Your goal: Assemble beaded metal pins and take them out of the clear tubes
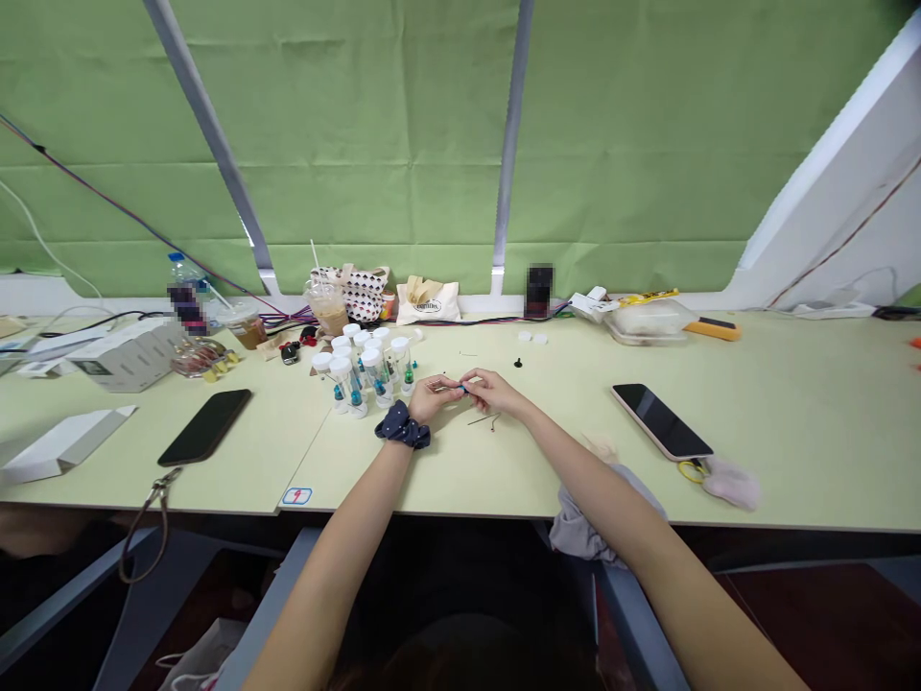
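Note:
Above the middle of the table, my left hand (432,397) and my right hand (492,392) meet fingertip to fingertip. Between them they pinch a small blue piece (462,388), mostly covered by the fingers, so its kind does not show. A dark scrunchie (404,428) circles my left wrist. Just left of my left hand stand several clear tubes with white caps (371,359), holding blue and green pieces. Thin dark pins (484,419) lie on the table below my right hand. Beyond the hands is a small black piece with a round base (518,363).
Two white caps (532,337) lie farther back. To the right are a phone (660,422), a grey cloth (586,523) and a plastic food box (648,321). Another phone (205,427) lies left. Iced drink cups (329,312) and a cream pouch (428,302) stand along the back.

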Motion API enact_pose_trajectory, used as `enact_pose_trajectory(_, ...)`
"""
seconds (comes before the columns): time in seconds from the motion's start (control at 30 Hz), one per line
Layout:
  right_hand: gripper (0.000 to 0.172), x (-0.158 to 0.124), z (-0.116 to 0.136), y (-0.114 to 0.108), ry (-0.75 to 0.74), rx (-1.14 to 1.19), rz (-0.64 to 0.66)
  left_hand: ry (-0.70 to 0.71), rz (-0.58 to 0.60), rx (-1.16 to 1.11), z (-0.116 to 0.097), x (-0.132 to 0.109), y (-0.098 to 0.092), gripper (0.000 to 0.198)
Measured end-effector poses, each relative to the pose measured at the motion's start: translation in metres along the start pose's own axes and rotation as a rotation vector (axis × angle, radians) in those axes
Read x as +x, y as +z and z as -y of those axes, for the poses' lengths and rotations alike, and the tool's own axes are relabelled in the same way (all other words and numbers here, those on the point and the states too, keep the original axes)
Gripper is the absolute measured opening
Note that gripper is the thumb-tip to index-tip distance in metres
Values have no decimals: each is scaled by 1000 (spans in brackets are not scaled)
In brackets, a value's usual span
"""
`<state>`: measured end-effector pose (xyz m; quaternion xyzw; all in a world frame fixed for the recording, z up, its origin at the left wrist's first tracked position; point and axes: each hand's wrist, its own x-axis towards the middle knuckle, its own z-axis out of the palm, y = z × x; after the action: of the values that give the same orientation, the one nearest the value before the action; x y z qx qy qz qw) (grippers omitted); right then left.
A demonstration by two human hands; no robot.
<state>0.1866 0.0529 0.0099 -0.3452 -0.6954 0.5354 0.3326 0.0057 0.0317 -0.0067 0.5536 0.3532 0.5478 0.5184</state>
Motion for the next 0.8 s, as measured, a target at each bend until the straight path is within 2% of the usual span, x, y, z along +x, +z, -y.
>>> enact_pose_trajectory(0.23, 33, 0, 0, 0, 11, -9, -44, -3, -19, 5, -3, -1, 2, 34)
enact_pose_trajectory(0.4, 33, 0, -1, 0, 14, 9, 8, 2, -8, 5, -1, 0, 1, 35)
enact_pose_trajectory(0.57, 32, 1, -2, -1, -8, -3, -31, -1, -12, -5, 0, 0, 1, 34)
enact_pose_trajectory(0.73, 34, 0, -1, 0, 15, 2, 18, 10, -8, 19, -1, 0, 1, 34)
enact_pose_trajectory(0.8, 34, 0, 1, 0, 19, -4, 1, 6, -16, 27, -2, -1, 1, 35)
